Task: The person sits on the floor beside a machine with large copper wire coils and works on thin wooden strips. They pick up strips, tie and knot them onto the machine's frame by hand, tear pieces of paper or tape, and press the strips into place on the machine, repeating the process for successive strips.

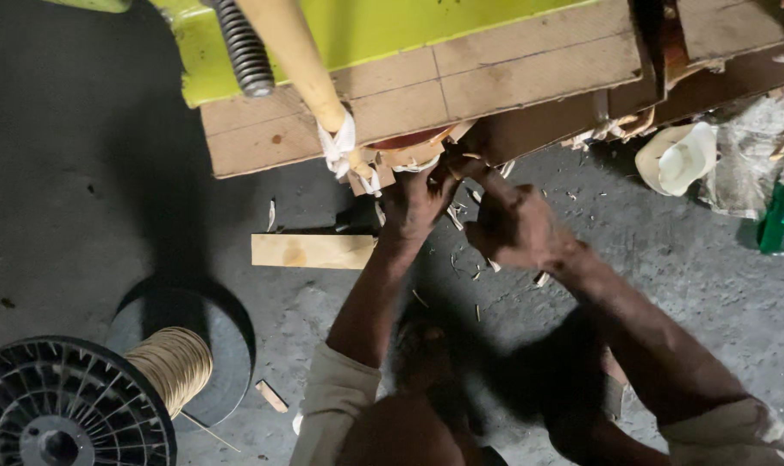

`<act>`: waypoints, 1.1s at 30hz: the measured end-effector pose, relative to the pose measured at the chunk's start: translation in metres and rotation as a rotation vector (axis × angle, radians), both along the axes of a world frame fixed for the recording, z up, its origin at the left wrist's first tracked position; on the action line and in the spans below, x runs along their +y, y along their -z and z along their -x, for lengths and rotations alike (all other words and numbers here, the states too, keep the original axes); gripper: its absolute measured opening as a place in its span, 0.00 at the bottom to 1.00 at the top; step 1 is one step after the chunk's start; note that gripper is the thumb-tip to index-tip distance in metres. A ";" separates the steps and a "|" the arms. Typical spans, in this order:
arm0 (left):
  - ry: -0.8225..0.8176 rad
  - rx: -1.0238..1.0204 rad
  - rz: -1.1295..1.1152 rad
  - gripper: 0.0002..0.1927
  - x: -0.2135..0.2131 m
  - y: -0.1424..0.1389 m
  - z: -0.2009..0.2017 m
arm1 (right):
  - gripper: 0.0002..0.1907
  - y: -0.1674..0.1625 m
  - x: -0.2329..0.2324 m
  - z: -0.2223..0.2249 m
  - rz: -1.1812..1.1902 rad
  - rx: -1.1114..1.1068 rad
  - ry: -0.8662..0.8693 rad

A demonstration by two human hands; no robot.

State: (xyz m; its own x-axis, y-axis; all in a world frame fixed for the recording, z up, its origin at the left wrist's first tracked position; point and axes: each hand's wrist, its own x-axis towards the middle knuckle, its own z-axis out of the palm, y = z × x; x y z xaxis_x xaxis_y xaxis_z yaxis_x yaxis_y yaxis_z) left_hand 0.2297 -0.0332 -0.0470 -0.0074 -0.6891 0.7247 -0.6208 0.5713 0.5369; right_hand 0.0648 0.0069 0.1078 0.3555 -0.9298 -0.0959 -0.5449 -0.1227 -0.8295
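Both my hands reach up to the edge of a wooden board platform (495, 78) with a yellow-green machine body (392, 26) on top. My left hand (418, 203) grips a small piece under a curved brown and pale part (409, 151) at the board's edge. My right hand (513, 226) is closed beside it, one finger stretched toward the same spot; what it holds is hidden. A pale wooden handle (293, 56) with white cloth wrapping (338, 147) at its lower end comes down next to my left hand.
A flat wood offcut (313, 250) lies on the grey concrete floor beside my left wrist, with shavings scattered around. A black spool of tan cord (90, 393) stands bottom left. A coil spring (241, 47), a white cup-shaped piece (678, 157) and a green-handled screwdriver (780, 216) are nearby.
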 end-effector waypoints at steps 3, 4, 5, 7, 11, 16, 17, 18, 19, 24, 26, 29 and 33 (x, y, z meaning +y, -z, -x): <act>0.073 0.042 -0.101 0.20 0.001 -0.009 -0.003 | 0.39 0.002 -0.005 0.001 0.186 0.186 -0.039; 0.107 0.055 -0.155 0.19 0.001 -0.013 -0.003 | 0.41 0.001 -0.005 0.001 0.257 0.279 -0.028; 0.066 0.011 -0.112 0.20 0.001 -0.016 -0.003 | 0.41 -0.002 -0.004 0.003 0.273 0.388 -0.062; -0.026 -0.077 -0.027 0.23 0.002 -0.023 -0.004 | 0.42 -0.010 0.004 0.007 0.302 0.603 -0.133; 0.043 0.038 0.005 0.21 0.001 -0.030 -0.004 | 0.36 -0.022 0.018 0.015 0.427 0.349 -0.164; 0.155 0.119 -0.081 0.20 -0.005 -0.029 -0.004 | 0.42 0.002 -0.001 0.004 -0.007 0.164 -0.036; 0.144 0.091 -0.081 0.19 -0.005 -0.029 -0.004 | 0.39 0.005 -0.001 0.002 0.092 0.164 -0.099; 0.131 0.065 -0.079 0.18 -0.006 -0.029 -0.005 | 0.36 0.007 0.000 0.000 0.193 0.164 -0.163; 0.114 0.040 -0.076 0.18 -0.006 -0.030 -0.005 | 0.33 0.008 0.001 -0.001 0.294 0.166 -0.232; 0.095 0.080 0.055 0.22 -0.005 -0.038 -0.004 | 0.39 -0.008 0.018 -0.003 0.455 0.192 0.030; 0.100 0.094 0.056 0.23 -0.003 -0.039 -0.003 | 0.41 -0.011 0.013 -0.007 0.308 0.350 0.059; 0.123 0.095 -0.069 0.23 0.001 -0.035 -0.004 | 0.42 -0.010 0.008 -0.013 0.082 0.613 0.031; 0.111 0.019 -0.145 0.24 0.008 -0.023 -0.007 | 0.35 -0.011 0.030 -0.015 0.496 0.355 0.113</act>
State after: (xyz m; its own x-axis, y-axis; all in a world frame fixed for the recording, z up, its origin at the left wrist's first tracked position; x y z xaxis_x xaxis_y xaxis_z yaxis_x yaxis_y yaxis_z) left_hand 0.2367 -0.0256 -0.0245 -0.0765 -0.7822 0.6183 -0.5467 0.5515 0.6300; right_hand 0.0794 0.0368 0.1189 0.2781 -0.9238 0.2632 -0.8090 -0.3729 -0.4543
